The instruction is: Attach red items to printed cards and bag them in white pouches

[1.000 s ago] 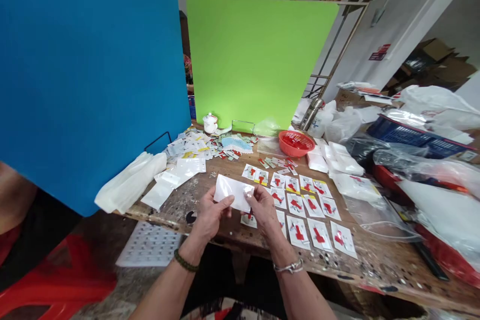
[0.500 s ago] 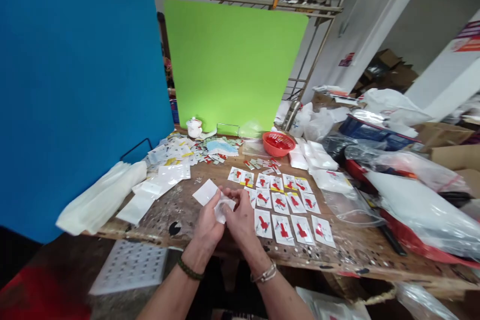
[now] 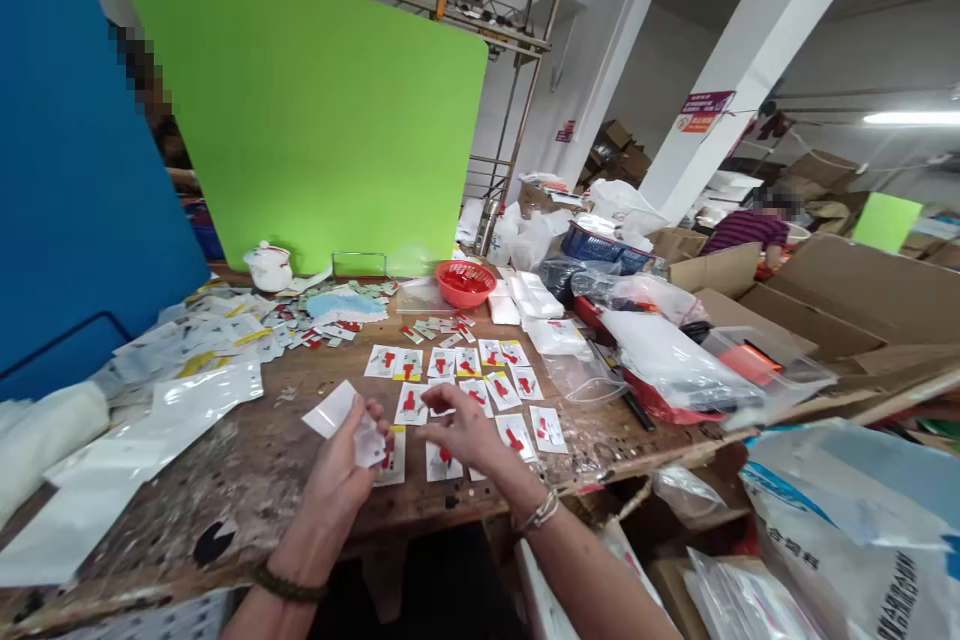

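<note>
My left hand point(image 3: 347, 455) is closed on a small white plastic bag point(image 3: 330, 410), whose flap sticks out to the left past the thumb. To its right, my right hand point(image 3: 466, 430) hovers over the rows of cards with thumb and fingers apart, holding nothing. Beneath and around it lie several white cards, each with a red T-shaped piece on it, such as one card point(image 3: 549, 429) at the right end. My hands and wrists cover part of the nearest cards.
Behind the cards stands a red plastic basket point(image 3: 466, 284) with red pieces inside. Loose small printed tags point(image 3: 439, 327) lie before it. A white lidded pot point(image 3: 268, 267) is at the back left. Plastic packs point(image 3: 675, 355) and an open cardboard box point(image 3: 840, 305) crowd the right; another person works beyond.
My view has turned to the right. My hands have come apart: the left keeps the white bag, while the right has let go and moved over the cards with its fingers spread.
</note>
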Demonstrator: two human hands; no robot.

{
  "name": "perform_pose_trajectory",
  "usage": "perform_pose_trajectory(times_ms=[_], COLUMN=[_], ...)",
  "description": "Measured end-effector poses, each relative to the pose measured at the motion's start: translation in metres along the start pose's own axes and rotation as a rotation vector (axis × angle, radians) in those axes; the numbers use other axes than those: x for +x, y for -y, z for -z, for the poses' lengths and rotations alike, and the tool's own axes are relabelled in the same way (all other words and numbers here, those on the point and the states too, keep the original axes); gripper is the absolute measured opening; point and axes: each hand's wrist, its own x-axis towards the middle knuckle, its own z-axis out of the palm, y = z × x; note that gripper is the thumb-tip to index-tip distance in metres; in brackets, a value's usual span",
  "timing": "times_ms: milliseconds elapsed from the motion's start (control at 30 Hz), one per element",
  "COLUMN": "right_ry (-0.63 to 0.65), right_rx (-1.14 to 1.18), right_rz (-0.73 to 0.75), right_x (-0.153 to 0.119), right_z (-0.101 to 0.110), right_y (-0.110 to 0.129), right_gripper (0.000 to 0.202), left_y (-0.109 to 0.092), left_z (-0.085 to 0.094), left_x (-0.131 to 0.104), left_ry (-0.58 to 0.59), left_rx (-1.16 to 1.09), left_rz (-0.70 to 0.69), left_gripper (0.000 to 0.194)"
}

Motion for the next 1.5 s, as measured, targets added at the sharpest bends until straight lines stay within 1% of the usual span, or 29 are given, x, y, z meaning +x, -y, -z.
perform_pose_trajectory(times_ms=[33,100,133,167,200,233,300,400,467,533,633,733,833,900,1033,1100,1233,1400,1500], right_ry=[-0.018,-0.150,-0.211,-0.221,-0.212,-0.186,-0.090,0.068,0.137,0.180,0.238,0.292,0.348,0.377,0.419,0.449,0.496,0.517,0.538], right_rx=[-0.033,-0.186,-0.287,-0.366,-0.418,-0.449,-0.468,-0.500,-0.534,-0.558,-0.577,-0.602,-0.629,-0.643,-0.669,-0.678,-0.683,-0.686,-0.698], right_rz=[-0.058,-0.170,-0.228,-0.224,-0.203,-0.182,-0.123,-0.053,-0.028,-0.018,-0.001,0.014,0.029,0.035,0.003,-0.018,-0.025,-0.006,-0.002], right_x=[0.003,0.011,0.016,0.023,0.031,0.040,0.062,0.097,0.120,0.141,0.165,0.181,0.191,0.196,0.205,0.207,0.208,0.207,0.207], right_z=[0.018,0.050,0.063,0.071,0.075,0.074,0.059,0.021,-0.004,-0.022,-0.040,-0.052,-0.062,-0.067,-0.073,-0.075,-0.074,-0.066,-0.064], right_y=[-0.009,-0.024,-0.030,-0.033,-0.035,-0.035,-0.028,-0.012,-0.003,0.002,0.006,0.008,0.009,0.008,0.006,0.007,0.011,0.016,0.017], right_gripper=[0.026,0.018,0.016,0.015,0.014,0.015,0.018,0.025,0.030,0.032,0.033,0.027,0.017,0.014,0.014,0.010,0.008,0.012,0.009], left_y=[-0.003,-0.010,-0.013,-0.016,-0.017,-0.018,-0.017,-0.014,-0.015,-0.016,-0.021,-0.024,-0.024,-0.023,-0.021,-0.020,-0.020,-0.018,-0.017], left_z=[0.003,0.009,0.011,0.012,0.013,0.013,0.013,0.013,0.014,0.014,0.010,0.003,-0.004,-0.007,-0.007,-0.006,-0.005,-0.005,-0.004], left_x=[0.002,0.006,0.007,0.008,0.009,0.010,0.013,0.019,0.024,0.030,0.039,0.051,0.064,0.071,0.083,0.086,0.090,0.093,0.092], left_ry=[-0.006,-0.017,-0.030,-0.041,-0.054,-0.067,-0.082,-0.052,-0.020,0.004,0.023,0.057,0.071,0.075,0.121,0.114,0.100,0.102,0.087], left_rx=[-0.002,-0.017,-0.026,-0.031,-0.035,-0.037,-0.038,-0.025,-0.012,-0.003,-0.013,-0.050,-0.068,-0.083,-0.116,-0.106,-0.097,-0.096,-0.092], left_rz=[-0.017,-0.044,-0.056,-0.064,-0.072,-0.080,-0.094,-0.079,-0.044,-0.006,0.046,0.111,0.149,0.160,0.181,0.179,0.164,0.162,0.160], left_gripper=[0.014,0.013,0.013,0.013,0.014,0.014,0.013,0.010,0.007,0.007,0.010,0.012,0.015,0.015,0.015,0.014,0.011,0.007,0.005])
